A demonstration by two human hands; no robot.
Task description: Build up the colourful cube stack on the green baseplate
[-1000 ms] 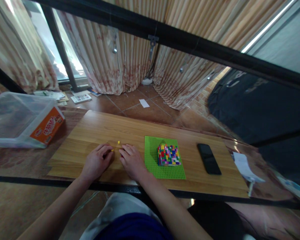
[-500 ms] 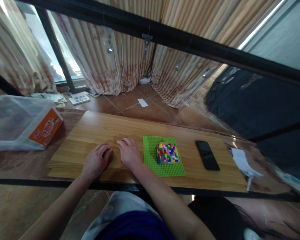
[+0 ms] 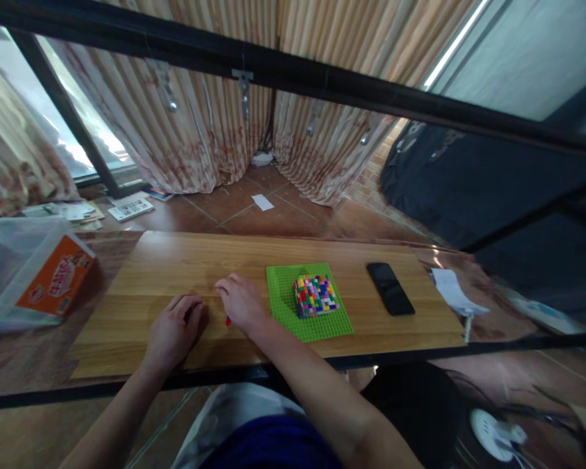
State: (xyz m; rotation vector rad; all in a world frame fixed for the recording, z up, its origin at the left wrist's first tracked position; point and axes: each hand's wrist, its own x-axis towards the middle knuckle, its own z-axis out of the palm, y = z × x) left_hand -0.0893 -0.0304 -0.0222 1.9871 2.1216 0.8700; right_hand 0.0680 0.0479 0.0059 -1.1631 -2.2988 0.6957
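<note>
My left hand (image 3: 174,331) rests on the wooden board (image 3: 176,257), thumb and fingers curled together. Whatever lies between its fingertips is hidden. Just to the right, my right hand (image 3: 243,302) has its fingers bent and pressed together at the tips, pointing left; I cannot make out what they hold. A small red and blue piece (image 3: 228,320) peeks out under its palm, whether held or lying on the board I cannot tell. Beside this hand lies a green baseplate (image 3: 280,312) bearing a block of many-coloured small bricks (image 3: 316,296).
A black phone (image 3: 390,288) lies right of the baseplate. White paper (image 3: 454,293) is at the far right. At the left stands a clear plastic bin (image 3: 14,260) with an orange label. A dark bar (image 3: 293,65) crosses above, before curtains.
The view has swung right, so everything sits further left. My right hand has covered the loose yellow brick. The yellow brick at my left fingertips no longer shows, and a red and blue piece shows under my right palm.
</note>
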